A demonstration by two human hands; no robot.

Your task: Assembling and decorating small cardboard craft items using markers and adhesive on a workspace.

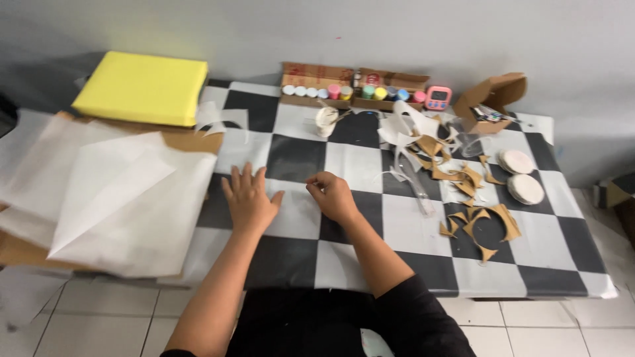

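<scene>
While the left hand [249,198] is lying flat with its fingers [246,177] spread apart on the black-and-white checkered tabletop [529,258], the right hand [333,195] is resting just beside it with its fingers curled together, seemingly pinching the edge of a thin clear sheet [294,198] that is hard to make out against the squares. White paper sheets [126,198] are overlapping brown cardboard at the left, near a yellow canvas [142,87]. Paint pots [350,92] are lining a cardboard tray at the far edge, beside a pink timer [438,97]. Cardboard scraps [473,215] and two white round discs [520,175] are lying at the right.
</scene>
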